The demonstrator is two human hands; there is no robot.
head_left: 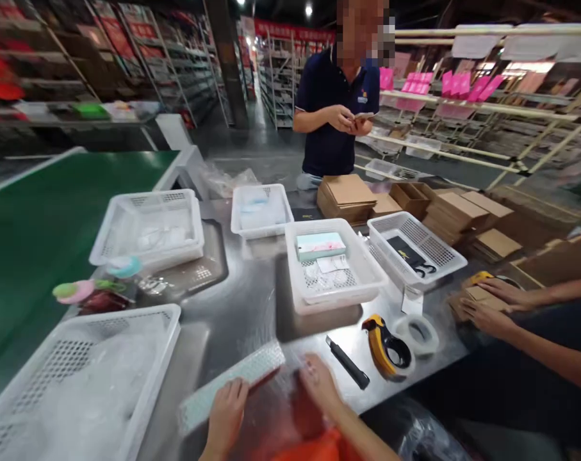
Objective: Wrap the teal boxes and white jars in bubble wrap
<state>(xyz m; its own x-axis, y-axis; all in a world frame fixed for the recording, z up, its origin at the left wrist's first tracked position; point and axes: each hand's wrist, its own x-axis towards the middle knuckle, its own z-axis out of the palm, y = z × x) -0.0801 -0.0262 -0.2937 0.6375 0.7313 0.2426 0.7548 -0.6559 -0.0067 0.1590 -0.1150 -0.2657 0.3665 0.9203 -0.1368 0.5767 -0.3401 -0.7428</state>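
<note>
Near the table's front edge lies a long, pale green box in bubble wrap (232, 387), slanting up to the right. My left hand (229, 410) is closed round its lower edge near the middle. Just right of the box's far end, my right hand (319, 381) has its fingers bent over clear plastic film (287, 368); blur hides whether they pinch it. A black utility knife (348, 363) lies right of my right hand. Beyond it are a yellow tape dispenser (385, 346) and a roll of clear tape (421, 334).
White baskets (294, 294) stand across the metal table, one holding a light green box (321, 246). Bubble wrap fills the lower-left basket (168, 349). Cardboard stacks (350, 192) are at the back right. A co-worker's hands (494, 307) hold cardboard at right; another person (338, 109) stands opposite.
</note>
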